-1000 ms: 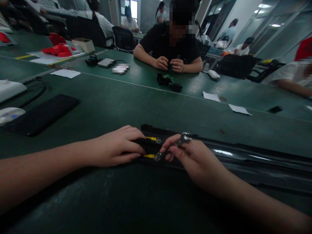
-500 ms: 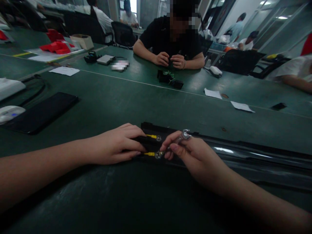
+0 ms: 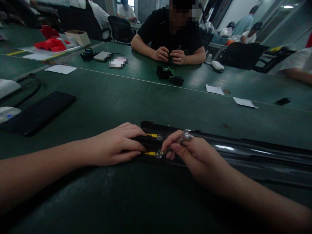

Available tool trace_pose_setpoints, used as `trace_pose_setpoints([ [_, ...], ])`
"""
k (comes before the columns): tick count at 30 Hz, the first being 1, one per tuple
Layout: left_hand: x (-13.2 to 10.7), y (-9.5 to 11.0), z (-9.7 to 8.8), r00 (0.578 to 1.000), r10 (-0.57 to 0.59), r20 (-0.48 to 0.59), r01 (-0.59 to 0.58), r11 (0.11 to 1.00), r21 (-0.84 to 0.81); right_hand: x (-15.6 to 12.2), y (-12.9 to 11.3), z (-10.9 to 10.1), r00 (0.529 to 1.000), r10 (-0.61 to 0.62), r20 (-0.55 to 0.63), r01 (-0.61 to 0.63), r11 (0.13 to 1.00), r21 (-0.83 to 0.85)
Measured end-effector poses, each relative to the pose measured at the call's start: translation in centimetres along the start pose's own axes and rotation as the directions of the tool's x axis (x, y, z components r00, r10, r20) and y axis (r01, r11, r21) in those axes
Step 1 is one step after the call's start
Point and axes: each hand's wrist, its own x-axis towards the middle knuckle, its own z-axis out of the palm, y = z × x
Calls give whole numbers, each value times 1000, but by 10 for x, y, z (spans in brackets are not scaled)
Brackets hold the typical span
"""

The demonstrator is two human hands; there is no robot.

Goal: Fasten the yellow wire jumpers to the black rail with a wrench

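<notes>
In my right hand (image 3: 195, 151) is a silver wrench (image 3: 187, 134), its open jaw showing above the knuckles. The wrench's other end is at the lower of two shiny round bolt points (image 3: 159, 153), and my fingertips touch there. A yellow wire end (image 3: 150, 153) leads to that point, and a second yellow wire end (image 3: 152, 135) leads to the upper one. Both lie on the end of a long, glossy black panel (image 3: 234, 148). My left hand (image 3: 124, 143) rests over the panel's left end, with its fingers curled down onto the yellow wires. Those fingertips are partly hidden.
Across the green table (image 3: 102, 94) sits a person in a black shirt (image 3: 156, 29), with small black parts (image 3: 168, 74) before them. A dark flat slab (image 3: 41, 112) and a white mouse-like device (image 3: 8, 113) lie left. Paper slips (image 3: 214, 89) lie beyond the panel.
The view has shifted slightly. My right hand has turned the wrench a little, its open jaw now facing differently. My left hand stays in place on the wires.
</notes>
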Motion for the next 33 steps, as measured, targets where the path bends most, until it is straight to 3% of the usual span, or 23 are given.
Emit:
trace_pose_setpoints([
  [19,2,0,1,999,-7,-32,7,1000,-12,0,1,1,998,68,-8,-66,987,150],
  [27,0,0,0,1000,-20,-3,20,1000,9,0,5,0,1000,19,-14,-18,997,77],
  [33,2,-2,1,1000,-15,-20,15,1000,-4,-1,3,0,999,47,-1,-47,992,118],
])
